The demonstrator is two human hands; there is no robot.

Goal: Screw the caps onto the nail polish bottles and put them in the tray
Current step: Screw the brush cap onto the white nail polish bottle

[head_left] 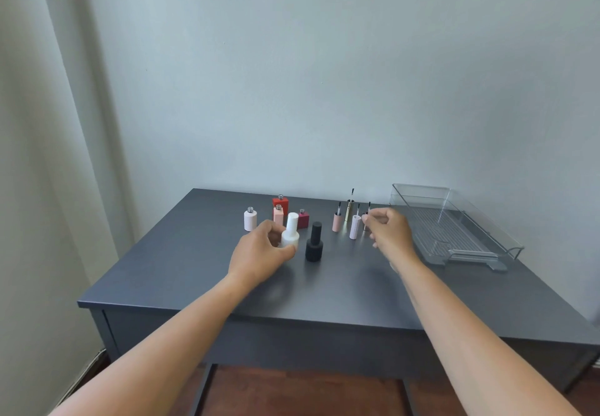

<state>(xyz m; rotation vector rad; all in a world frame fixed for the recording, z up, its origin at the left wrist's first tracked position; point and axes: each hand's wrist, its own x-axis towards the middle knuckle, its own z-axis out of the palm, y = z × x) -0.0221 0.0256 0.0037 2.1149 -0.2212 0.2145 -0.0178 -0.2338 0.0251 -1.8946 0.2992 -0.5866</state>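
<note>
My left hand (259, 250) grips a white nail polish bottle (290, 237) with its white cap on, standing on the grey table (341, 289). Beside it stands a capped black bottle (314, 245). Behind them stand several uncapped bottles: pale pink ribbed (250, 220), red square (281, 203), peach (278, 215) and dark red (303, 220). Brush caps stand upside down to the right: pink (337, 222), gold (349, 209), pale ribbed (355, 227). My right hand (391, 235) pinches a thin dark brush cap (367, 225), partly hidden by its fingers. The clear tray (487, 237) lies at the right.
The table stands against a pale wall, with a curtain at the left. The tray holds nothing and reaches close to the table's right edge. Wooden floor shows below the table's front edge.
</note>
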